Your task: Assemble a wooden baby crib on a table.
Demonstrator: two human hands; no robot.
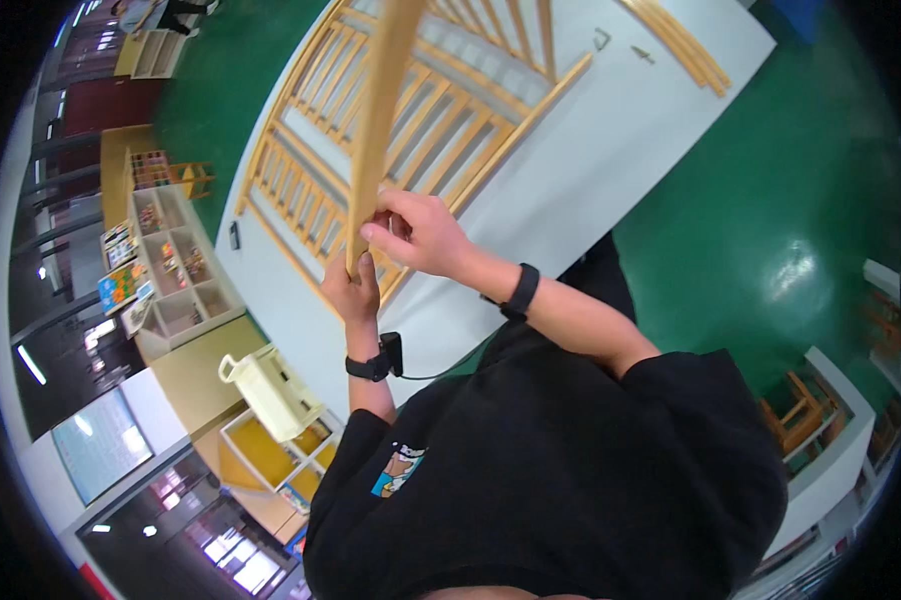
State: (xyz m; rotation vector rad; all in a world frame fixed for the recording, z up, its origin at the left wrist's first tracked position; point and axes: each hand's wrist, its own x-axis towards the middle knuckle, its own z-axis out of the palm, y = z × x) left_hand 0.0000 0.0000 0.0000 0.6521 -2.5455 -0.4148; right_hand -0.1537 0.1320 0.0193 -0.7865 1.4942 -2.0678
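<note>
A long pale wooden bar [372,130] rises tilted above the white table, its upper part running out of the picture. My left hand [352,288] is closed around its near end, thumb along the side. Against the bar's right side, just above that grip, my right hand [422,232] has its fingers curled in a pinch. Whatever lies between those fingertips is hidden or too small to name. Behind the bar, slatted wooden panels [448,118] lie on the table beneath both hands.
On the white table [560,190] are small metal pieces [642,54], a bent metal piece [600,40], and several loose wooden strips [682,48] at the far right. A small black object [234,236] lies by the left edge. Shelving [175,255] and a cream plastic bin [275,390] stand left.
</note>
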